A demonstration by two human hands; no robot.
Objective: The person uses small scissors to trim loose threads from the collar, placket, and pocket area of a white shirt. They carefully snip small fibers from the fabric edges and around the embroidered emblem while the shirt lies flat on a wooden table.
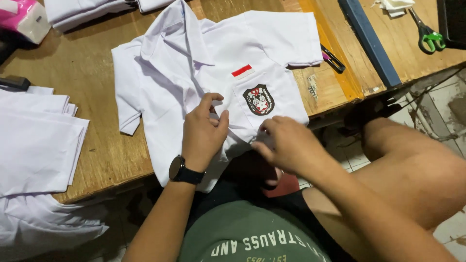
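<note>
Wooden worktop (102,150), near edge: white shirt (174,82) lies collar away from us, hem hanging over that edge. Our left hand (204,133) pinches the front placket; right hand (286,145) grips fabric below the badge pocket (258,99). Both hands touch it, side by side.

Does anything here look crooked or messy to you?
Mostly tidy. The white shirt lies askew, its lower edge hanging off the table where the left hand and right hand pinch it. Loose white cloth is crumpled below the folded stack.
</note>
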